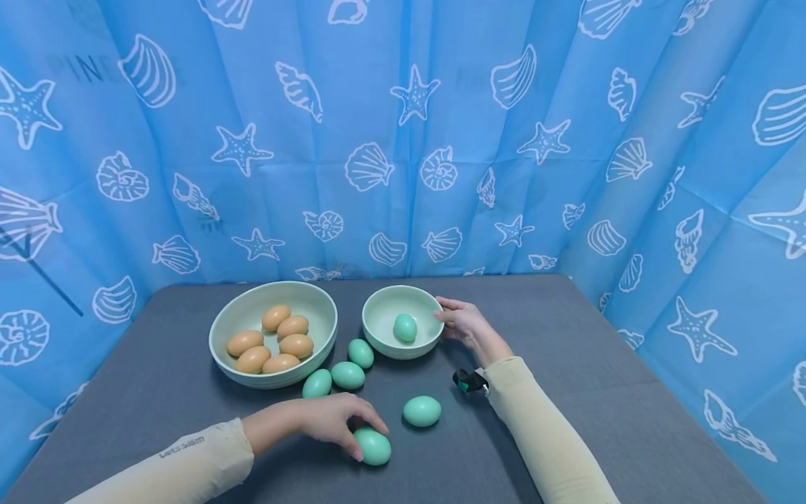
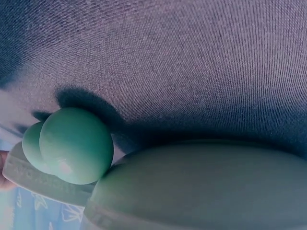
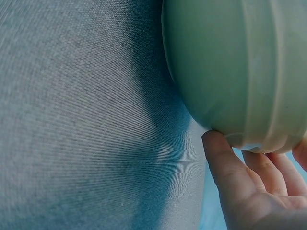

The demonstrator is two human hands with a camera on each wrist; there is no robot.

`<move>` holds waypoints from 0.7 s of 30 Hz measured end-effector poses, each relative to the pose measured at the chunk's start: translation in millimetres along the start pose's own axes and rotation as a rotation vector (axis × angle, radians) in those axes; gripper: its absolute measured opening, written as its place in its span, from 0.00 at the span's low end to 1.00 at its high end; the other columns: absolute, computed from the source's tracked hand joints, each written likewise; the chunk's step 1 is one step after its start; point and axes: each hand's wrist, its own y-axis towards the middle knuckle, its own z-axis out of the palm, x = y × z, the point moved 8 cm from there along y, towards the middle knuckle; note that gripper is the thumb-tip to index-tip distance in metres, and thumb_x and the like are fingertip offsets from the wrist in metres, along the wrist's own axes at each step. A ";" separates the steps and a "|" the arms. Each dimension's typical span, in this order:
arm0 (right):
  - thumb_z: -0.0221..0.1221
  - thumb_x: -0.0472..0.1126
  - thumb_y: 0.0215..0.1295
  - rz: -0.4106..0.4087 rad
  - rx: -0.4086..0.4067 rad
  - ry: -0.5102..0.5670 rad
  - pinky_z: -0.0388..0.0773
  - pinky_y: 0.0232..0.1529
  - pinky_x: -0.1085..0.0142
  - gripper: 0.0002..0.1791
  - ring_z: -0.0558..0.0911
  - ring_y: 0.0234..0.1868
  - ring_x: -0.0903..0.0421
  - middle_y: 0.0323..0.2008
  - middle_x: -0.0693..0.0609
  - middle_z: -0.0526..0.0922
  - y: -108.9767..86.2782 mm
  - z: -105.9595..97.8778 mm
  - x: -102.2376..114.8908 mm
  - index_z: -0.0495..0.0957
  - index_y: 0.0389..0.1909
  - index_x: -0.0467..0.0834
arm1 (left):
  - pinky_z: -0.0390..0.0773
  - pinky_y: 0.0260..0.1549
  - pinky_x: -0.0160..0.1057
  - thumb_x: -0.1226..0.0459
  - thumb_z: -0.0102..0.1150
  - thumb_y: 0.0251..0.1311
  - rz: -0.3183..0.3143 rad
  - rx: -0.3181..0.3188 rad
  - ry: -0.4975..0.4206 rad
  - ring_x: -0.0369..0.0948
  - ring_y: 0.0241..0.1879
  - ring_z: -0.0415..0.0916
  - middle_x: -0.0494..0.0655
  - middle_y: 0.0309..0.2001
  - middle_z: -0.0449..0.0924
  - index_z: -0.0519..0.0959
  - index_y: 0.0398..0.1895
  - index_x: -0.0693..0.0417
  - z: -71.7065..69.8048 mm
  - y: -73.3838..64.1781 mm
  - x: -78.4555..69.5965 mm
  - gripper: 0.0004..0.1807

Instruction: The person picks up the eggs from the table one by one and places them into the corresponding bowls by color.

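Observation:
In the head view my left hand (image 1: 334, 418) grips a green egg (image 1: 373, 446) between thumb and fingers near the table's front. My right hand (image 1: 467, 325) holds the right side of the small pale green bowl (image 1: 403, 353). Its fingers lie against the bowl's outer wall in the right wrist view, with one fingertip up by the rim. One green egg (image 1: 405, 327) lies inside this bowl. Another green egg (image 1: 422, 411) rests on the table to the right of my left hand. Three more green eggs (image 1: 348, 376) lie between the two bowls; the left wrist view shows some of them up close.
A larger pale green bowl (image 1: 220, 360) with several brown eggs (image 1: 296, 346) stands at the left. Dark grey cloth covers the table (image 1: 567, 406). A blue curtain (image 1: 403, 210) with shell and starfish prints hangs behind and at the sides.

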 end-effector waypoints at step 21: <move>0.54 0.32 0.74 -0.019 0.001 -0.009 0.72 0.66 0.47 0.30 0.70 0.70 0.39 0.73 0.38 0.65 2.8 -0.5 -0.3 0.61 0.75 0.38 | 0.80 0.48 0.34 0.66 0.68 0.62 0.035 -0.281 -0.012 0.37 0.51 0.76 0.53 0.56 0.81 0.77 0.62 0.65 -37.3 3.6 -13.7 0.25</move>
